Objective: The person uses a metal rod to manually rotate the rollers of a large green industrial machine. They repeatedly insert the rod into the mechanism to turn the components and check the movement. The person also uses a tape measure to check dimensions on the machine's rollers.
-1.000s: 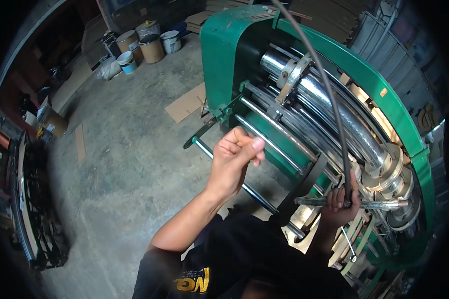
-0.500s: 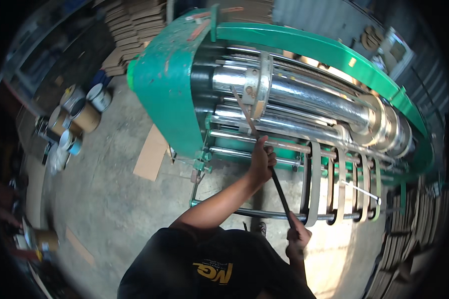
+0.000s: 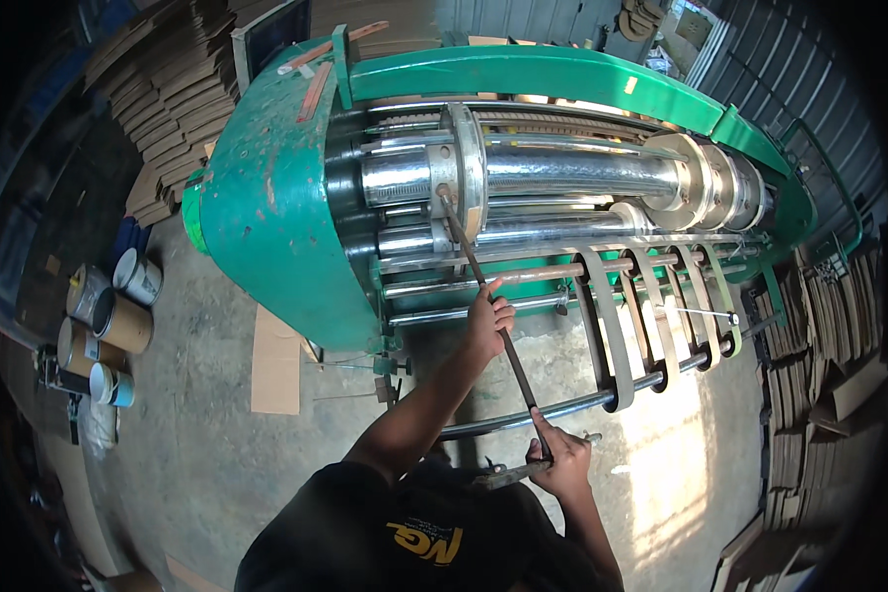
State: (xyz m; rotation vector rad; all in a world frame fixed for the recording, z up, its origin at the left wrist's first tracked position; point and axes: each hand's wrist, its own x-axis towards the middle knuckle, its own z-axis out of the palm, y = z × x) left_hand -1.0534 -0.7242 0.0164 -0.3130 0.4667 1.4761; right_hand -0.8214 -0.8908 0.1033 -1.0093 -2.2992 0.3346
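The left hand has its fingers curled around the middle of a long dark rod. The right hand grips the crossbar at the rod's lower end, its index finger pointing up along the rod. The rod slants up and leftward over the machine's front bars, its far tip at the ring on a shiny roller; whether the tip sits in a hole there cannot be told.

More rings sit near the roller's right end. Below them, several belts loop around the bars. The machine's green cover stands to the left, with reddish strips on top. Beyond it, a flat cardboard sheet lies on the floor, near a white bucket and a brown drum. Cardboard stacks rise at the right.
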